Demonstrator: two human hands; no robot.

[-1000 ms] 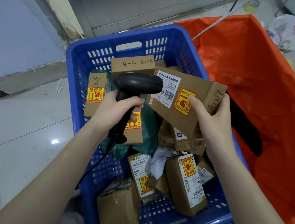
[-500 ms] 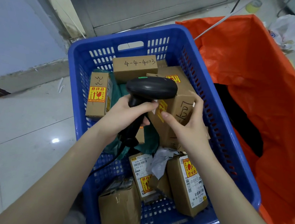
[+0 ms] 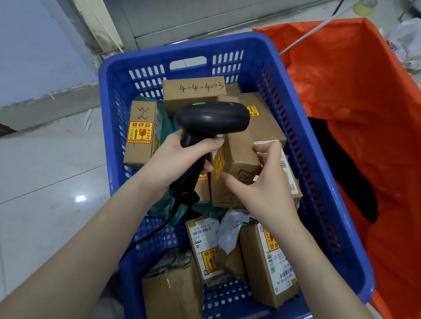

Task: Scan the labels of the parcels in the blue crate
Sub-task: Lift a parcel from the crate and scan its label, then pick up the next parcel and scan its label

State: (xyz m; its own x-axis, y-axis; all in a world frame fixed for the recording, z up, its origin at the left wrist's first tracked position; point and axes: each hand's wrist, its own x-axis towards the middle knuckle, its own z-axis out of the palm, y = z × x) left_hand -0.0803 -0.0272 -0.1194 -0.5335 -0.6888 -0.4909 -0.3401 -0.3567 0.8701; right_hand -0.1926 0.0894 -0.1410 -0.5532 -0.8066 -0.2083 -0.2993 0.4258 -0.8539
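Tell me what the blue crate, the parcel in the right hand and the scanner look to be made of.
Blue crate: moulded plastic, slightly glossy, judging by its slotted walls and cut-out handle.
Parcel in the right hand: brown corrugated cardboard, matt, with paper stickers.
Scanner in the left hand: black hard plastic, probably, with a soft sheen and a green light on top.

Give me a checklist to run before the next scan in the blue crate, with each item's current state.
1. Scanner held in left hand: ok.
2. Green light on scanner lit: ok.
3. Right hand gripping a cardboard box: ok.
4. That box's barcode facing the scanner: not ok, label sits on the far side.
5. Box inside blue crate: ok.
6. Scanner cable free of parcels: cannot tell.
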